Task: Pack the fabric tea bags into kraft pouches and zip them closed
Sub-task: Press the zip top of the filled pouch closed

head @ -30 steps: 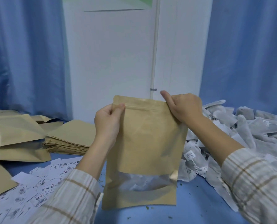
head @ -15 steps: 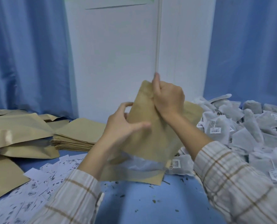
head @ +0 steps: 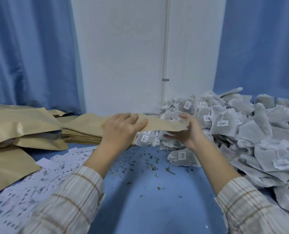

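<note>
Mid-frame, left hand lies on the pouch, fingers straight and together; right hand holds its end, fingers spread.

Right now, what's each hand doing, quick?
Left hand: fingers straight, resting flat on top of the pouch.
Right hand: open, cupping the pouch's end; blurred, so grip is unclear.

Cool, even, dim light; motion-blurred right hand; wide-angle bowing at edges.
</note>
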Action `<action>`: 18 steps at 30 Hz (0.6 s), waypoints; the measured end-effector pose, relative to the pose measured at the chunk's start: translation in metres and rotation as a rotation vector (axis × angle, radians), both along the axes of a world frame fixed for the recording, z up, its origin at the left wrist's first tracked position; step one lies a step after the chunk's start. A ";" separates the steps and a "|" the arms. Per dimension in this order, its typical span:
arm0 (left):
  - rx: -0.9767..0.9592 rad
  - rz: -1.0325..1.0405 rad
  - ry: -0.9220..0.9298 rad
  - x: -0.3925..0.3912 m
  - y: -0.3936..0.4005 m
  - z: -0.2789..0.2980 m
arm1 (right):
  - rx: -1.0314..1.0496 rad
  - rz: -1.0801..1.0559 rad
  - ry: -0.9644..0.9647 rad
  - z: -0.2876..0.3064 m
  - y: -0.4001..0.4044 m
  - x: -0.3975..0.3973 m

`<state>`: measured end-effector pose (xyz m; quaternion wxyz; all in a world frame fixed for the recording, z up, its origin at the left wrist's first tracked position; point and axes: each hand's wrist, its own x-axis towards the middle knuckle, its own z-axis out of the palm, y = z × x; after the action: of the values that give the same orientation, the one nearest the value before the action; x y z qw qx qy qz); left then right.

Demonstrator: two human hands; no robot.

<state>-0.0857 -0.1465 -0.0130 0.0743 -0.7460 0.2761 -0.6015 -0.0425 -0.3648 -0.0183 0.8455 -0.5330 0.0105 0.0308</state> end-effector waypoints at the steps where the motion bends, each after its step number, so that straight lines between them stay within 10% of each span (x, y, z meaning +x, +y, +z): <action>1: 0.021 -0.010 -0.035 -0.001 0.001 -0.004 | 0.070 0.091 0.053 -0.007 0.001 -0.004; 7: 0.029 -0.068 -0.217 -0.012 0.015 -0.021 | 0.039 0.340 0.161 -0.035 0.023 -0.018; 11: -0.514 0.259 -0.214 -0.018 0.031 -0.035 | 0.245 0.287 0.150 -0.050 0.052 -0.016; 18: -1.743 -0.283 0.804 -0.018 0.057 -0.055 | 0.465 0.113 0.064 -0.038 0.130 0.001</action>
<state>-0.1042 -0.0898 -0.0679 -0.6776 -0.6490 -0.1745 -0.2985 -0.0420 -0.2351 -0.0562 0.9417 -0.3224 0.0002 0.0966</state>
